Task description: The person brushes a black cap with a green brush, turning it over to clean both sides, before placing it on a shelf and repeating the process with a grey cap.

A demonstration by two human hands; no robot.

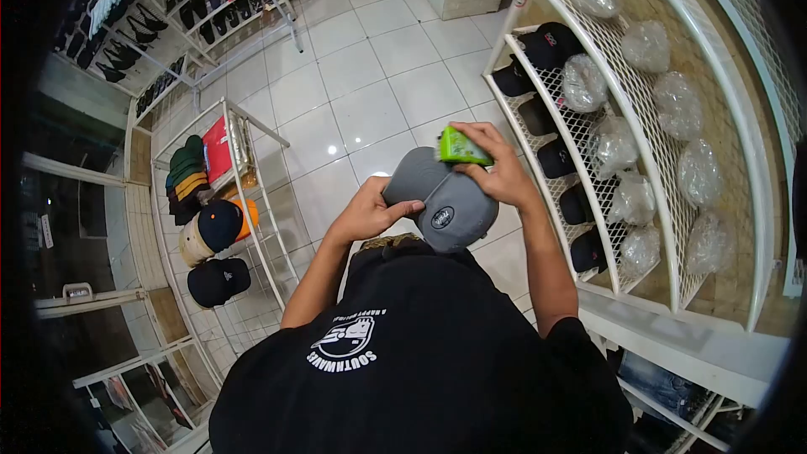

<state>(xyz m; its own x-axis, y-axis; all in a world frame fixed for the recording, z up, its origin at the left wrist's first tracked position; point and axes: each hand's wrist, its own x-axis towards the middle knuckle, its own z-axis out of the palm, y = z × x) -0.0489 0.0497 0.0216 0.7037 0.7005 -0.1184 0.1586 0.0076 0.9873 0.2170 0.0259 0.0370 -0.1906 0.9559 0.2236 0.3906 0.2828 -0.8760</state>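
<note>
A grey cap (pixel 450 208) with a round dark patch on its front is held up before my chest, its brim toward the upper left. My left hand (pixel 368 208) grips the cap at the left edge of the brim, the thumb lying on top. In my right hand (pixel 498 166) is a bright green brush (pixel 461 146), its light bristles at the left end by the far edge of the cap. The fingers of that hand wrap over the brush, close to the cap's right side.
At right, a white mesh rack (pixel 609 147) holds dark caps (pixel 551 44) and clear plastic bundles (pixel 677 105). A white rack (pixel 282 273) at left carries several caps (pixel 219 282). Shoe shelves (pixel 220 2) stand at the back left, beyond the tiled floor (pixel 367 113).
</note>
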